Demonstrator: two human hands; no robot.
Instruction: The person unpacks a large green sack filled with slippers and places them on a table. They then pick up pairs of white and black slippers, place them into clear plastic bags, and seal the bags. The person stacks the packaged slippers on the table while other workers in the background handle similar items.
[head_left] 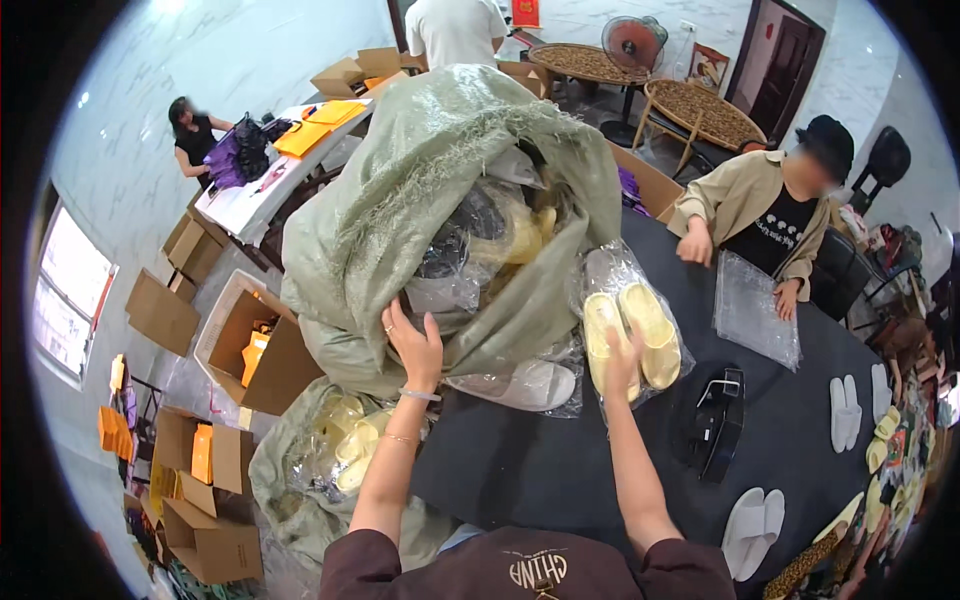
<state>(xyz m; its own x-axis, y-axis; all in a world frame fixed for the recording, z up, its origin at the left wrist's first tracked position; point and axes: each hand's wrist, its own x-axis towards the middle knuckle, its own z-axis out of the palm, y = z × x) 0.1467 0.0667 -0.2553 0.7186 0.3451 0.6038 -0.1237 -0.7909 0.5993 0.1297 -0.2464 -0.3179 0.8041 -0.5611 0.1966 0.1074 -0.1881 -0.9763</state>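
Observation:
A big pale green woven sack (350, 200) lies on the dark table with its mouth toward me, full of slippers in clear plastic bags (485, 235). My left hand (412, 345) rests against the lower lip of its opening, fingers stretched and apart. To the right, my right hand (621, 368) is over a pair of yellow slippers (655, 340) in a clear bag, its outstretched fingers somewhat blurred and covering part of the nearer slipper. A bagged white slipper (540, 386) lies between my hands at the sack's foot.
A black box-shaped device (715, 425) stands right of the slippers. Across the table a person (780, 210) touches flat clear bags (757, 310). White slippers (752, 535) lie near right. A second sack (290, 470) with yellow slippers and cardboard boxes (275, 360) are at left.

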